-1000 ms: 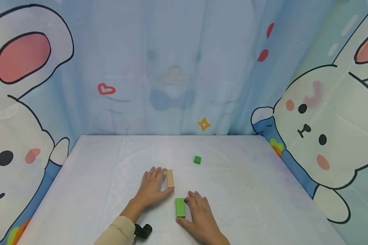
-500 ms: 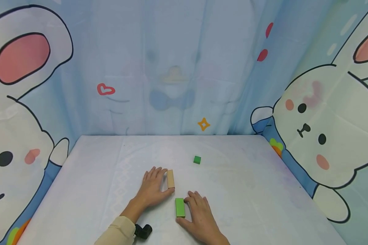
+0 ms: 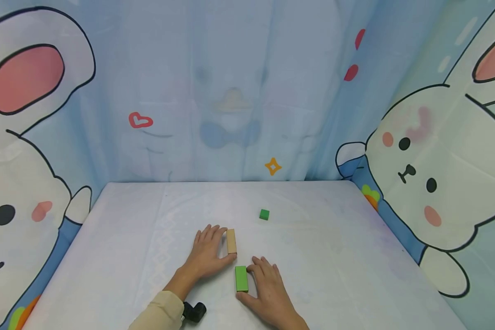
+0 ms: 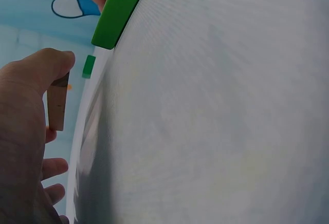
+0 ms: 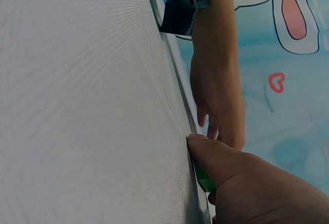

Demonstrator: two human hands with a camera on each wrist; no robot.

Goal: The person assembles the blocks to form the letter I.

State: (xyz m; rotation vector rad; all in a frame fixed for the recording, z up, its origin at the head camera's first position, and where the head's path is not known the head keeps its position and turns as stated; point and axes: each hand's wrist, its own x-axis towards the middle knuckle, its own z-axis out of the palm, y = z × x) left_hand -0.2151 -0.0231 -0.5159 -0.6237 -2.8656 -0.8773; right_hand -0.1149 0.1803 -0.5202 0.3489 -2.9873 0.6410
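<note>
My left hand (image 3: 208, 253) pinches a plain wooden block (image 3: 231, 241) end to end between thumb and forefinger. In the left wrist view the same wooden block (image 4: 56, 106) shows beneath the thumb. Closer to me and slightly to the right, a bright green block (image 3: 241, 278) is held lengthwise between the thumb and forefinger of my right hand (image 3: 268, 291). Only a corner of this green block (image 5: 204, 179) shows past the thumb in the right wrist view. A small dark green cube (image 3: 264, 214) lies apart, farther back, touched by neither hand.
A white cloth covers the table (image 3: 338, 256). Behind it hangs a blue curtain (image 3: 231, 91) printed with cartoon rabbits, which also runs along both sides. A black camera mount (image 3: 195, 312) sits at my left wrist, by the beige sleeve (image 3: 160, 312).
My left hand has slid the wooden block slightly to the right, toward the green block's line. The right hand and its green block stay almost where they were.
</note>
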